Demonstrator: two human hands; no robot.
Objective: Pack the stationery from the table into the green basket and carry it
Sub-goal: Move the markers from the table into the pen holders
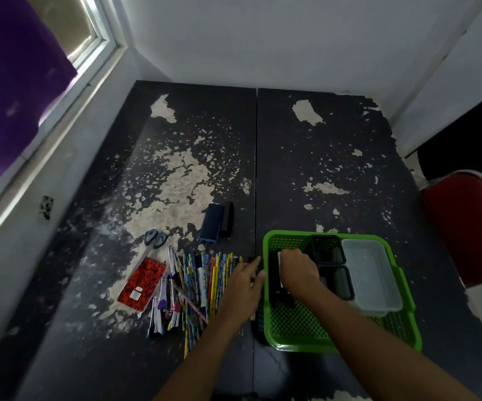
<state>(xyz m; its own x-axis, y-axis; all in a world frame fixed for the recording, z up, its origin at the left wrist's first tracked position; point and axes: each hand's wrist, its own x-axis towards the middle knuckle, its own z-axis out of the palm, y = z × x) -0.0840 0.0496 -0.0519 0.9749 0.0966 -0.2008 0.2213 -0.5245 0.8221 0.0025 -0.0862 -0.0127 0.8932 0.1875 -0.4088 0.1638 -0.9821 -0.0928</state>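
2 hands (244, 287) work: right (299, 270) inside green basket (292, 340), left on pencils (205, 273).

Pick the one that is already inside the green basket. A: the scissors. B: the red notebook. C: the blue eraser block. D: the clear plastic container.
D: the clear plastic container sits against the right wall of the green basket, while the scissors, red notebook and blue eraser block lie on the table to its left.

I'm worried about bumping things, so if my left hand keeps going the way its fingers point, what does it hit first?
Probably the green basket: your left hand points up-right, fingertips almost at its left wall, above the pencils. Height is unclear.
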